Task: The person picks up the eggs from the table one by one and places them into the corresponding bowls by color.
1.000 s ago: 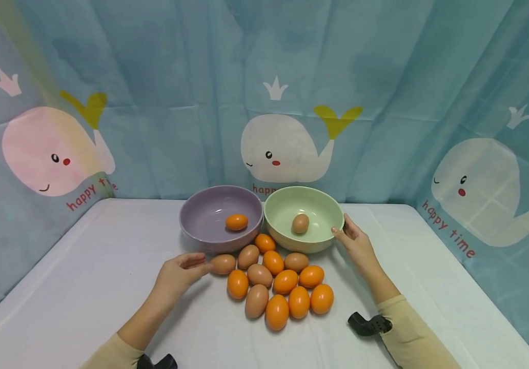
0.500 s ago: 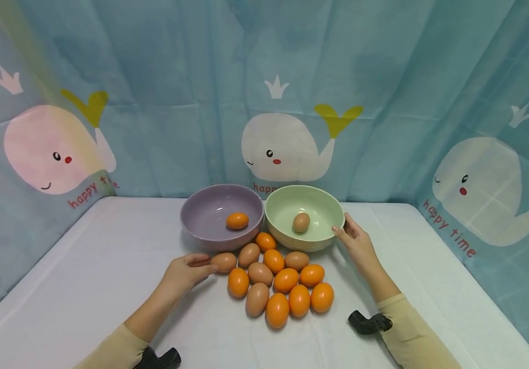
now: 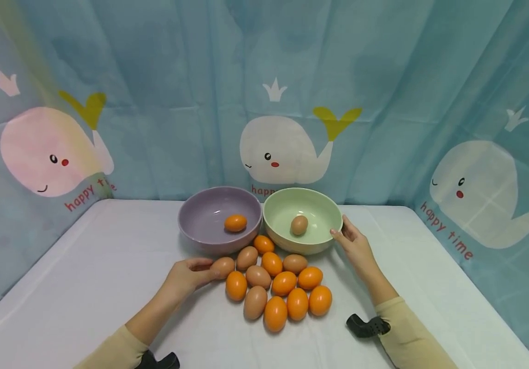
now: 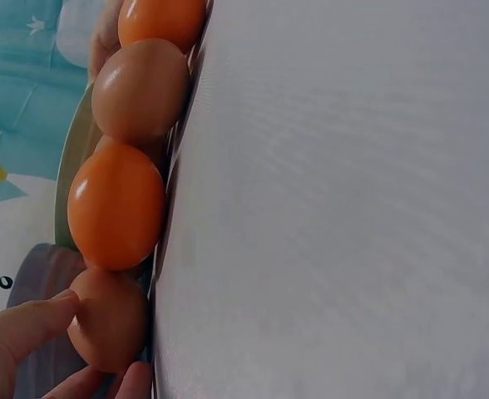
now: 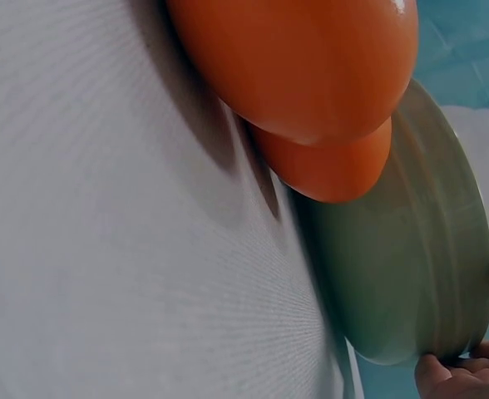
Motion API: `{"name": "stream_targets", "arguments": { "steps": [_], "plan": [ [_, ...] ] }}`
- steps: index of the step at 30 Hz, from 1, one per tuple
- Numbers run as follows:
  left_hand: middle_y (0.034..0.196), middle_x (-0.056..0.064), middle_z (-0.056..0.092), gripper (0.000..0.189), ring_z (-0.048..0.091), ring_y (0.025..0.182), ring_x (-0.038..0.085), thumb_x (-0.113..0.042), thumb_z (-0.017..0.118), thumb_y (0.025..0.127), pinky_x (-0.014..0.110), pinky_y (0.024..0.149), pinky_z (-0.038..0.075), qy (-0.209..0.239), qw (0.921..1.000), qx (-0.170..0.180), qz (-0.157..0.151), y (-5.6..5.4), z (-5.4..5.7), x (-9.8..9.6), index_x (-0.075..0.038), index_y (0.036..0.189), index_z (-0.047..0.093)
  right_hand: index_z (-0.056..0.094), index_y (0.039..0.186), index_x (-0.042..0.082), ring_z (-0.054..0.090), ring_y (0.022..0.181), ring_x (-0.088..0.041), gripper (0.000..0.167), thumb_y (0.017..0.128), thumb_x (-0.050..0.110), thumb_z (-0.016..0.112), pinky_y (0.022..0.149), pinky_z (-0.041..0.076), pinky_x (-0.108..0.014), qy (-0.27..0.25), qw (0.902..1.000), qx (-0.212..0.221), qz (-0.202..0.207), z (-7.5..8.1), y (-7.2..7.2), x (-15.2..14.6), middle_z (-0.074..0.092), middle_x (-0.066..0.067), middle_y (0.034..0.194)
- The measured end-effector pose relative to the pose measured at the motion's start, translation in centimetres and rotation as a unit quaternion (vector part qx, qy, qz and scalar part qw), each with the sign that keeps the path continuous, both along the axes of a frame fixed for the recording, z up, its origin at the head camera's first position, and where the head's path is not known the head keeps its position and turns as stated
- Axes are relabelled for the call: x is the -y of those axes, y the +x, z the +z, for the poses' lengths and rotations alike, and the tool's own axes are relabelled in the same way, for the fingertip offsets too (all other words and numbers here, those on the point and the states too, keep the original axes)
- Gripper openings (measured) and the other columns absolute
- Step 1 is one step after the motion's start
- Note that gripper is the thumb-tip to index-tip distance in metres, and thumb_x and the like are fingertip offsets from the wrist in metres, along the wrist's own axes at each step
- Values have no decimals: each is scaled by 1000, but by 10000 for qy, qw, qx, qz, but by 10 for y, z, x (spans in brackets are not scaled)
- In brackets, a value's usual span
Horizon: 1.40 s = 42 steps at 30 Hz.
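My left hand [image 3: 185, 281] pinches a brown egg [image 3: 224, 267] at the left end of the egg group. In the left wrist view the thumb lies on one side of that egg [image 4: 109, 322], with fingertips on the other. My right hand [image 3: 355, 250] grips the right rim of the light green bowl [image 3: 322, 218], thumb and fingers on its wall. One brown egg [image 3: 299, 225] lies in the green bowl. Touching or nearly touching it on the left stands the purple bowl [image 3: 200, 218], which contains an orange egg [image 3: 235, 223].
Several orange eggs [image 3: 276, 313] and brown eggs [image 3: 255, 302] lie close together on the white tablecloth [image 3: 107, 256] in front of the bowls. A blue whale-print curtain [image 3: 177, 102] hangs behind the table. A black device [image 3: 367, 326] sits by the right sleeve.
My left hand has moved slightly right and its fingers have closed around the leftmost brown egg. My right hand keeps its hold on the green bowl.
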<state>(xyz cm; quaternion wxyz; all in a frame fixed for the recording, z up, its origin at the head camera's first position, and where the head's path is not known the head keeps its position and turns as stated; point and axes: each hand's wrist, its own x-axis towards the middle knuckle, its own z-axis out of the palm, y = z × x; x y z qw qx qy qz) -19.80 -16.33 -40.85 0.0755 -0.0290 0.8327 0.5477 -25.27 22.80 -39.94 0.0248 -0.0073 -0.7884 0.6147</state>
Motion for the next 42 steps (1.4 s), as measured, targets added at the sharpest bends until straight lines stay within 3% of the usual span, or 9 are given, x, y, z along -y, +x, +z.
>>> {"name": "stream_targets", "arguments": {
  "steps": [14, 23, 27, 34, 42],
  "plan": [
    [121, 21, 68, 50, 66, 103, 19, -26, 78, 86, 28, 84, 56, 87, 9999, -92, 77, -2, -1, -8, 7, 122, 64, 10, 159, 6, 13, 155, -20, 76, 102, 26, 56, 123, 20, -36, -60, 9999, -51, 83, 0, 0, -1, 11, -9, 166],
    [117, 15, 72, 51, 65, 104, 19, -34, 80, 83, 27, 83, 55, -313, 9993, -164, 121, -1, 3, -3, 0, 120, 68, 11, 159, 6, 13, 155, -20, 75, 102, 24, 56, 123, 20, -35, -89, 9999, -103, 11, 0, -2, -1, 12, -9, 166],
    [118, 12, 72, 53, 65, 105, 18, -39, 78, 84, 33, 88, 53, -419, 9990, -122, 68, 4, 10, 3, -3, 122, 68, 12, 159, 5, 13, 155, -21, 75, 102, 25, 57, 123, 20, -35, -101, 9999, -99, 18, -2, -2, -1, 12, -10, 166],
    [121, 13, 71, 55, 66, 106, 18, -37, 77, 86, 28, 84, 50, -274, 9993, -241, -17, 7, 29, 5, -2, 127, 65, 12, 159, 5, 13, 155, -22, 75, 102, 26, 56, 123, 20, -36, -90, 9999, -134, 20, 0, -1, 0, 12, -11, 166],
    [126, 9, 69, 59, 63, 117, 22, -46, 77, 84, 47, 104, 49, -244, 9991, -314, -155, 9, 56, -10, -8, 128, 66, 12, 159, 5, 14, 154, -21, 75, 101, 24, 57, 123, 21, -35, -88, 9999, -118, 22, -1, -3, -1, 13, -10, 166]
  ]
}}
